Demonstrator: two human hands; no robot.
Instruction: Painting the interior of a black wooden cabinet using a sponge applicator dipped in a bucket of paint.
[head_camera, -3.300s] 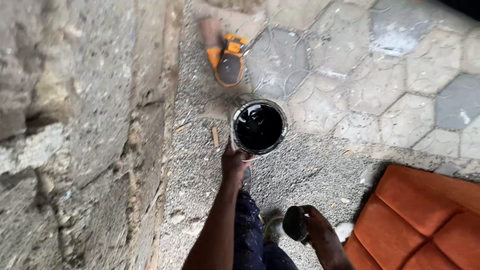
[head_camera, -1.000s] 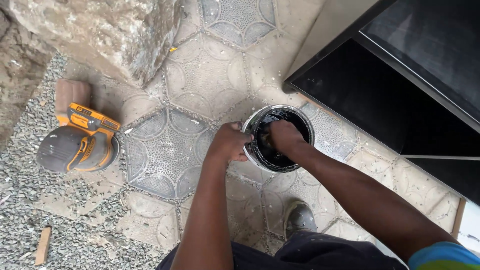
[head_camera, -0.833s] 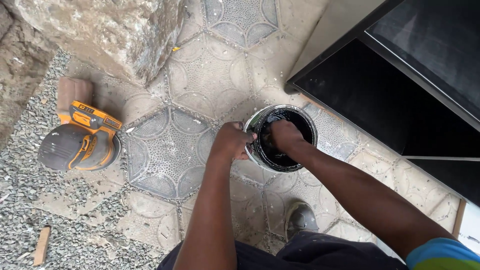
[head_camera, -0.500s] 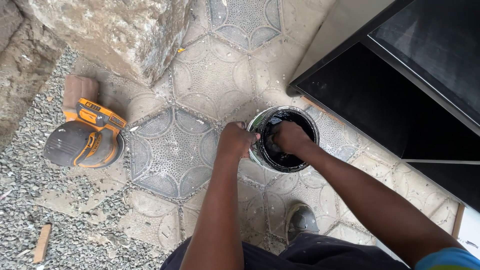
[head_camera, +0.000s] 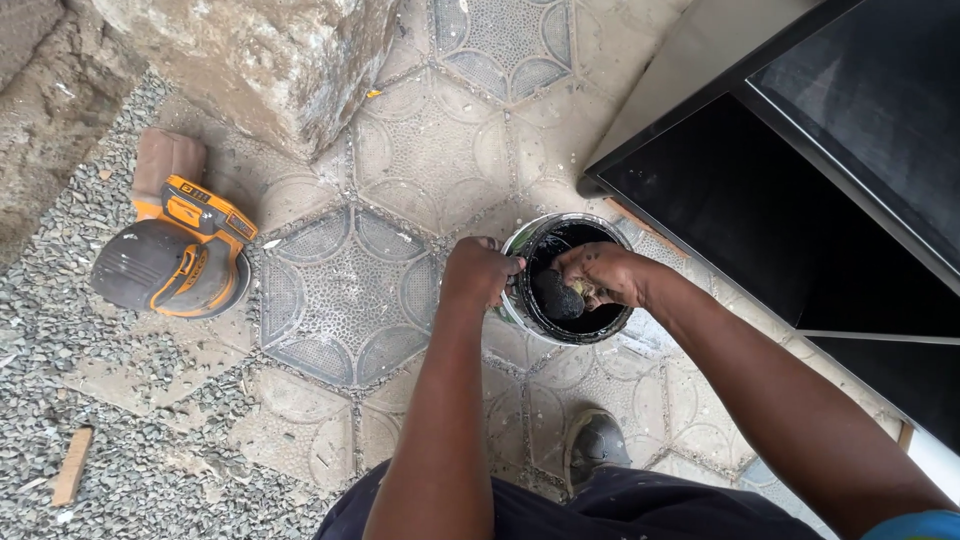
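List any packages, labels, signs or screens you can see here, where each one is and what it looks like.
Paint can: round open tin of black paint on the paving; left hand grips its rim, right hand dips a blackened sponge.
Label: small dark strip on the orange sander, at left.
No signs or screens.

the metal paint can (head_camera: 520, 312) is coated inside with glossy, wet black. the sponge (head_camera: 556, 294) looks soft and soaked black. the panel (head_camera: 760, 200) has a smooth, satin black finish. rough pebbled concrete pavers (head_camera: 340, 290); the sander (head_camera: 175, 262) is matt orange-and-grey plastic.
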